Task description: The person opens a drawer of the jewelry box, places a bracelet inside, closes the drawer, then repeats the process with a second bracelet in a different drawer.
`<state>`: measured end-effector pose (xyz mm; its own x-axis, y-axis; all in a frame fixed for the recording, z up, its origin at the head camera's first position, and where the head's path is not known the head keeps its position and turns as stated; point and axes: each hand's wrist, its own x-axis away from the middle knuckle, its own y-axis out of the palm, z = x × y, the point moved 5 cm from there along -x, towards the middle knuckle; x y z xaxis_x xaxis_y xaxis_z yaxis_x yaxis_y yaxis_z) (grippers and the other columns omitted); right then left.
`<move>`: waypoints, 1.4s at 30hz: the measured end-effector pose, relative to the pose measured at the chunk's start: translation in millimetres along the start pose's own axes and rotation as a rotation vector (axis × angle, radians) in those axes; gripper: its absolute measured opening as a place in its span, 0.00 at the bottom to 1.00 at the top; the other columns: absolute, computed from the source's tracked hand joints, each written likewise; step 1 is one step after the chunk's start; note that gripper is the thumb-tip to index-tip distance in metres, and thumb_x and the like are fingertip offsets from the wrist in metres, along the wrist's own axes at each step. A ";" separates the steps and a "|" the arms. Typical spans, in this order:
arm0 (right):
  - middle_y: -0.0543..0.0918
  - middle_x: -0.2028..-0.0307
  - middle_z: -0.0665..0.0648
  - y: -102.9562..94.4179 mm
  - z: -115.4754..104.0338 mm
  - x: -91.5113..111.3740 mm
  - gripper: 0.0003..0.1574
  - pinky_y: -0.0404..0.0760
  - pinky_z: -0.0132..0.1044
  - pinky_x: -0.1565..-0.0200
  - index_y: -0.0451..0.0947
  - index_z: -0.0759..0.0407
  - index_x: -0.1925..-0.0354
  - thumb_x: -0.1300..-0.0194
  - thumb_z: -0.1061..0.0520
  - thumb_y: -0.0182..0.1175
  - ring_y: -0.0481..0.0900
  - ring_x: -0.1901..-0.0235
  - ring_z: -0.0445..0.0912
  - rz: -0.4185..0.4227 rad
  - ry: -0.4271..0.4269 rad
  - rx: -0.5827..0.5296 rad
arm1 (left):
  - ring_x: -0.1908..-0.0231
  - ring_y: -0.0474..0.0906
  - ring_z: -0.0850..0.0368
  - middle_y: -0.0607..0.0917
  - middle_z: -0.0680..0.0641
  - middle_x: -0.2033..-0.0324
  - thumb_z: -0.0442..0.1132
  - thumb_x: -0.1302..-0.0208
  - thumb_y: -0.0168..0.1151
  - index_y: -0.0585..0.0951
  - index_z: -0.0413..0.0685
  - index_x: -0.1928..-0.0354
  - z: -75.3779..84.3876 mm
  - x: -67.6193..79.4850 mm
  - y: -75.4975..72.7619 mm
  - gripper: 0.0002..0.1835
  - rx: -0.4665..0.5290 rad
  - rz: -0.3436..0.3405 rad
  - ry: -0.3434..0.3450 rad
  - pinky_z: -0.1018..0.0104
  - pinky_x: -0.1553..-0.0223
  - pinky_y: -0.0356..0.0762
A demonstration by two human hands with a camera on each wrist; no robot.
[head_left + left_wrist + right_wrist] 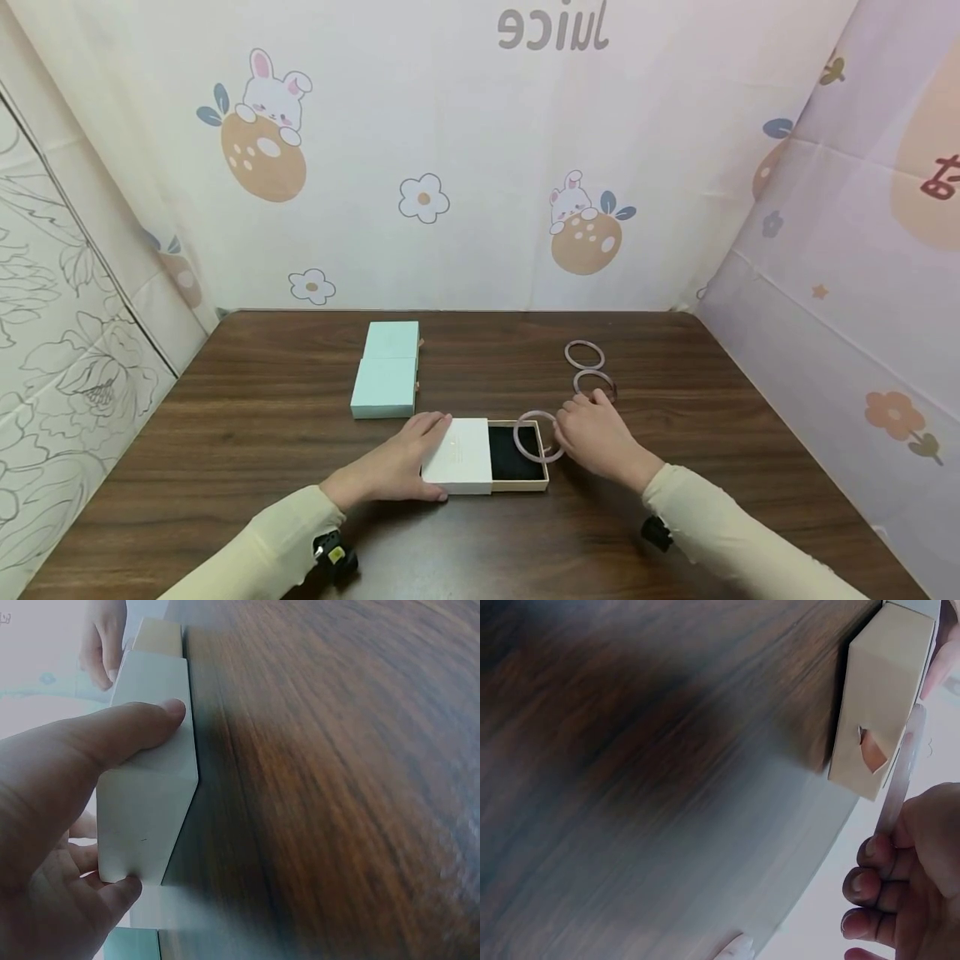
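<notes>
My left hand (397,462) grips the white sleeve of a drawer box (467,457), thumb along the near side and fingers at the far side. The box's cream inner tray (546,475) is slid out to the right, showing a black lining (517,454). In the right wrist view an orange ribbon tab (872,752) sticks out of the tray's end. My right hand (600,437) pinches a pale pink bangle (517,433) by its right side, tilted over the open tray. In the right wrist view the bangle (900,776) overlaps the tray's edge.
Two pale lilac bangles (585,342) (588,372) lie on the dark wooden table (285,367) beyond my right hand. Two mint-green boxes (392,340) (384,385) lie one behind the other at the back left. A patterned curtain (480,242) hangs behind the table.
</notes>
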<state>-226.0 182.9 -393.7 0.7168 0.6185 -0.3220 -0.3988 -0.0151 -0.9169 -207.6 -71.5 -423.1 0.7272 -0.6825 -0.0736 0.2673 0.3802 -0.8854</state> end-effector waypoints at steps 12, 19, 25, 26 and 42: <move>0.72 0.81 0.51 0.0 -16.1 -5.4 0.18 0.63 0.46 0.64 0.68 0.54 0.85 0.40 0.57 0.58 0.70 0.74 0.48 -0.019 -0.043 -0.009 | 0.34 0.54 0.43 0.60 0.34 0.34 0.49 0.50 0.73 0.56 0.29 0.30 -2.6 -0.8 1.9 0.53 0.004 -0.006 -0.001 0.51 0.40 0.64; 0.73 0.82 0.51 -0.3 -22.2 -7.2 0.19 0.62 0.46 0.64 0.67 0.55 0.86 0.40 0.57 0.58 0.69 0.74 0.48 0.013 -0.070 -0.010 | 0.34 0.54 0.43 0.60 0.35 0.34 0.49 0.50 0.73 0.56 0.29 0.30 -2.5 -1.4 2.6 0.53 0.007 -0.014 -0.011 0.51 0.40 0.63; 0.71 0.83 0.51 -2.0 -25.1 -8.1 0.19 0.62 0.45 0.65 0.66 0.55 0.86 0.42 0.58 0.57 0.69 0.75 0.48 0.035 -0.099 0.004 | 0.34 0.54 0.44 0.60 0.35 0.34 0.49 0.50 0.73 0.55 0.29 0.30 -1.5 -1.8 2.5 0.53 -0.005 -0.011 -0.006 0.52 0.40 0.63; 0.71 0.83 0.51 -2.2 -25.4 -8.1 0.19 0.61 0.45 0.65 0.66 0.55 0.86 0.42 0.58 0.57 0.69 0.75 0.48 0.037 -0.103 0.007 | 0.34 0.54 0.44 0.60 0.34 0.34 0.49 0.50 0.73 0.55 0.29 0.30 -1.4 -1.8 2.3 0.53 -0.005 -0.010 -0.006 0.52 0.40 0.63; 0.74 0.82 0.52 0.9 -29.6 -11.5 0.18 0.61 0.45 0.66 0.70 0.55 0.85 0.41 0.56 0.57 0.69 0.75 0.48 0.004 -0.106 0.030 | 0.34 0.54 0.43 0.61 0.34 0.35 0.49 0.51 0.74 0.56 0.29 0.30 -1.8 -2.3 2.7 0.53 -0.005 -0.004 -0.004 0.52 0.40 0.63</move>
<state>-217.7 152.5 -397.8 0.6510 0.6985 -0.2973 -0.4197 0.0048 -0.9077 -209.7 -70.1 -426.1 0.7289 -0.6812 -0.0679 0.2671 0.3742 -0.8880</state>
